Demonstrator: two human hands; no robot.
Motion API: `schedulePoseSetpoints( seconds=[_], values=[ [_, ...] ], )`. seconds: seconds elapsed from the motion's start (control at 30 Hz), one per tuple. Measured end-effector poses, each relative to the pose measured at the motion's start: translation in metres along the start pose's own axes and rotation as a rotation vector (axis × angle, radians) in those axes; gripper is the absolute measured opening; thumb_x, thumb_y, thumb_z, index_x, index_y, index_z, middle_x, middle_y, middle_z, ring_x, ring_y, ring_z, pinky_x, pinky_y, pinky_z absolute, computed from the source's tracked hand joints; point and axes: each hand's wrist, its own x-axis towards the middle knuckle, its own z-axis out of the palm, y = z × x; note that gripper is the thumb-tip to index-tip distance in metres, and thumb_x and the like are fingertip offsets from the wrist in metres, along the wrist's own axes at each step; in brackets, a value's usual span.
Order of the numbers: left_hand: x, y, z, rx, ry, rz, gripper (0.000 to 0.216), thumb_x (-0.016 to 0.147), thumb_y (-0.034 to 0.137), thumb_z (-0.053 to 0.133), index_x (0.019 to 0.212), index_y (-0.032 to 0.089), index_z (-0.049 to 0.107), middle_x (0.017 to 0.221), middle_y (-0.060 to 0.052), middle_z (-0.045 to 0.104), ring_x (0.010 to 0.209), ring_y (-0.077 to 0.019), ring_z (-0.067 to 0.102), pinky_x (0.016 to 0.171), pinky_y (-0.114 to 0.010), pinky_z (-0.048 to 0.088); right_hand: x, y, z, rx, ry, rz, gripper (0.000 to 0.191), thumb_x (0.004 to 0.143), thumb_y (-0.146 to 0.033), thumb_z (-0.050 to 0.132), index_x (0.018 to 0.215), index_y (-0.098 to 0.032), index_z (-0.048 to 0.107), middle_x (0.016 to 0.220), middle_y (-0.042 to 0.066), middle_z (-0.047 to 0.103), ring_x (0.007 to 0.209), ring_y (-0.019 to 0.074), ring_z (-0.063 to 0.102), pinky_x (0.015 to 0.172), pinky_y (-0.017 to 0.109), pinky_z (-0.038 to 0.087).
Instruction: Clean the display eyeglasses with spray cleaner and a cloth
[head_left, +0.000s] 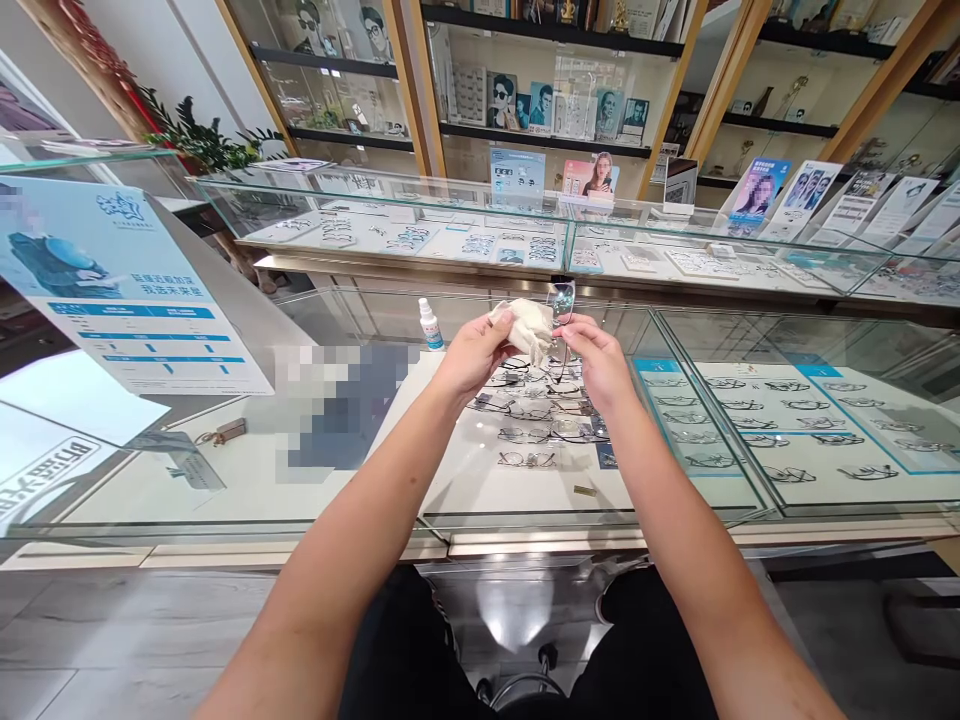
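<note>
Both my hands are raised above a glass display counter [375,520]. My left hand [472,355] is closed around a crumpled cream cloth [525,325]. My right hand [596,360] pinches a pair of glasses [561,305] by the frame, with one lens sticking up above the fingers. The cloth touches the glasses between the two hands. Beneath the glass, rows of spectacle frames [536,415] lie on a white tray.
A small white spray bottle [430,325] stands on the counter left of my hands. A blue and white leaflet stand [127,290] stands at the left. More glass cases [570,235] and shelves with photos stand behind. A small tag [225,432] lies on the glass.
</note>
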Motion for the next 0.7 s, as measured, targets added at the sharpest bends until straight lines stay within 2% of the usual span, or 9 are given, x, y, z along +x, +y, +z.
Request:
schedulePoseSetpoints(
  seconds=[0.1,0.2,0.4,0.7],
  values=[
    [-0.005,0.004,0.003,0.053,-0.078,0.02,0.063,0.074,0.065,0.101,0.104,0.015,0.078,0.093,-0.005,0.08,0.086,-0.0158,0.072,0.084,-0.028,0.058,-0.002,-0.002,0.002,-0.041,-0.074,0.014,0.024,0.082,-0.054,0.093,0.086,-0.03,0.09,0.149,0.006,0.067,0.154,0.032,0.053,0.125,0.047,0.045],
    [-0.009,0.008,0.007,0.093,-0.111,0.032,0.058,0.074,0.062,0.102,0.1,0.016,0.078,0.086,-0.003,0.076,0.079,-0.0139,0.068,0.079,-0.027,0.056,-0.004,-0.003,0.004,-0.092,-0.12,0.035,0.03,0.08,-0.059,0.094,0.086,-0.03,0.089,0.157,0.007,0.064,0.163,0.0348,0.045,0.128,0.05,0.043],
    [-0.012,0.012,0.01,0.171,-0.166,0.064,0.055,0.077,0.061,0.1,0.099,0.015,0.078,0.074,0.0,0.069,0.067,-0.0119,0.059,0.064,-0.025,0.047,-0.006,-0.005,0.007,-0.158,-0.152,0.056,0.037,0.078,-0.065,0.094,0.085,-0.03,0.087,0.163,0.007,0.063,0.17,0.0371,0.036,0.13,0.054,0.041],
    [-0.014,0.012,0.011,0.178,-0.174,0.065,0.054,0.079,0.06,0.099,0.1,0.014,0.078,0.076,-0.001,0.071,0.068,-0.0117,0.061,0.067,-0.025,0.049,-0.005,-0.004,0.006,-0.174,-0.173,0.076,0.032,0.078,-0.06,0.095,0.086,-0.03,0.088,0.161,0.007,0.064,0.169,0.0357,0.038,0.13,0.052,0.04]
  ],
)
